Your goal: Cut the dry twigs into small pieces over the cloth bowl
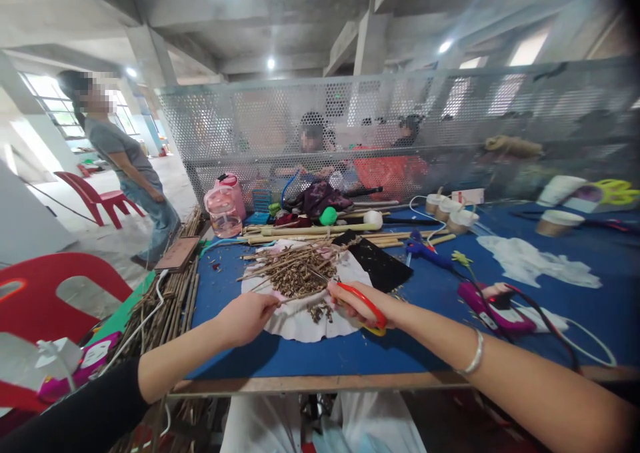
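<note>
My left hand (247,318) is closed in a pinch around one end of a thin brown twig (301,298). The twig stretches right towards my right hand (353,301), which grips scissors with red and yellow handles (376,312). Their blades point up and left over a heap of short cut twig pieces (300,276); whether they touch the twig I cannot tell. Longer uncut twigs (273,264) lie across the heap. Beneath it all is a round white cloth (295,330), with a smaller clump of cut bits (320,312) near its front.
Bundled sticks (173,300) line the blue table's (400,356) left edge. Behind the cloth lie long poles (320,230), a green ball (329,216) and a pink bottle (225,206). A glue gun (430,253) and a purple power strip (495,310) with cables are on the right.
</note>
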`<action>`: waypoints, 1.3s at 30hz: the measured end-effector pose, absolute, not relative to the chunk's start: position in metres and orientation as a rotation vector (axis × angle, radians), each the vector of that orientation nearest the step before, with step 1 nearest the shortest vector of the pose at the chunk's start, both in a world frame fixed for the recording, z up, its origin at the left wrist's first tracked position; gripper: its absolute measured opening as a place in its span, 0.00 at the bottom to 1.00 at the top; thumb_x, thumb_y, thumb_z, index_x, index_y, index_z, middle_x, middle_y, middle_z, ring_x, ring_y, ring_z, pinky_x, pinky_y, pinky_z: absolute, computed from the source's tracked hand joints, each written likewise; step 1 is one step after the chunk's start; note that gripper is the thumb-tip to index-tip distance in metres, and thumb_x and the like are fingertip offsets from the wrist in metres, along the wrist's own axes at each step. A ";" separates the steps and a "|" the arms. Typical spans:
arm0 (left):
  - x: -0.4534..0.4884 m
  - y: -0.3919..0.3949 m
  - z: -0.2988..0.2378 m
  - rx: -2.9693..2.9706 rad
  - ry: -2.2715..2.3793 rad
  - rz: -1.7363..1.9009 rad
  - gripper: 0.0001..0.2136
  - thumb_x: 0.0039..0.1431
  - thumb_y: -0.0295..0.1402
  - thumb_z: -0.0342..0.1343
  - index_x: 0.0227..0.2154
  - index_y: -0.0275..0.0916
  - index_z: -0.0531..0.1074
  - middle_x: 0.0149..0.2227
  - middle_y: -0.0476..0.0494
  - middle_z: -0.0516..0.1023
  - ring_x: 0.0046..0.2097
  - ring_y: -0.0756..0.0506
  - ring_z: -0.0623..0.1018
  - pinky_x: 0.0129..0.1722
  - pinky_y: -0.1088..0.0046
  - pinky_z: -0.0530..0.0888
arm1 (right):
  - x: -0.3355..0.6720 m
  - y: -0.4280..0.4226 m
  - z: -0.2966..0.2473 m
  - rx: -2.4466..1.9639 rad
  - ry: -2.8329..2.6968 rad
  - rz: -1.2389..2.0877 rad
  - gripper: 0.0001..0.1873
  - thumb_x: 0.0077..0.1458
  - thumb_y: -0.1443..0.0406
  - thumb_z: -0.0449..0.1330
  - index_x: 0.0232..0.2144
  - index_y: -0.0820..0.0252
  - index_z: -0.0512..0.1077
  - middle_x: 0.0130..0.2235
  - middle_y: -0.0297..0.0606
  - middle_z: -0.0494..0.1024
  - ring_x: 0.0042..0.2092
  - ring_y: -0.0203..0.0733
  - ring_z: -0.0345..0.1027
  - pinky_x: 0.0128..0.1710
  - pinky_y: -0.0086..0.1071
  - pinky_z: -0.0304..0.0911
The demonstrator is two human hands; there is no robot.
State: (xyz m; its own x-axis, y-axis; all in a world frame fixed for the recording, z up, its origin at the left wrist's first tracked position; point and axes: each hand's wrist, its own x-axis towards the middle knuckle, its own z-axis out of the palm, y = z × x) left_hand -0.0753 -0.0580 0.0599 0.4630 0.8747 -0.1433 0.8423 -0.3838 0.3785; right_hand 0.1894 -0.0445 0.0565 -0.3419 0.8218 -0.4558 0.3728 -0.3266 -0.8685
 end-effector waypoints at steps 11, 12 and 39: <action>-0.063 0.011 0.070 2.570 1.468 0.371 0.14 0.60 0.33 0.41 0.34 0.37 0.72 0.35 0.41 0.75 0.39 0.45 0.72 0.40 0.72 0.66 | 0.259 -0.084 0.014 -0.969 -1.057 1.722 0.30 0.45 0.40 0.53 0.39 0.57 0.64 0.23 0.30 0.61 0.20 0.29 0.50 0.16 0.24 0.51; -0.058 0.021 0.065 2.593 1.480 0.390 0.14 0.60 0.33 0.42 0.35 0.37 0.73 0.37 0.40 0.74 0.40 0.45 0.72 0.42 0.71 0.66 | 0.261 -0.088 0.010 -0.945 -0.975 1.690 0.31 0.44 0.39 0.53 0.39 0.57 0.64 0.23 0.30 0.60 0.20 0.29 0.50 0.16 0.24 0.51; 0.082 0.025 0.054 2.697 1.571 0.300 0.14 0.57 0.31 0.44 0.34 0.34 0.75 0.38 0.34 0.76 0.43 0.39 0.73 0.42 0.64 0.67 | 0.271 -0.096 -0.013 -0.784 -0.645 1.543 0.25 0.49 0.43 0.51 0.39 0.55 0.63 0.21 0.29 0.58 0.19 0.29 0.47 0.14 0.22 0.46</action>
State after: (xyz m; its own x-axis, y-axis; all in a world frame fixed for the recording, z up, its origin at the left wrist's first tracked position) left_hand 0.0821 0.0253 0.0542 0.4795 0.8625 0.1617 0.8613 -0.4978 0.1015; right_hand 0.2712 -0.0956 -0.0128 -0.0435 0.9923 -0.1158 -0.6152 -0.1180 -0.7795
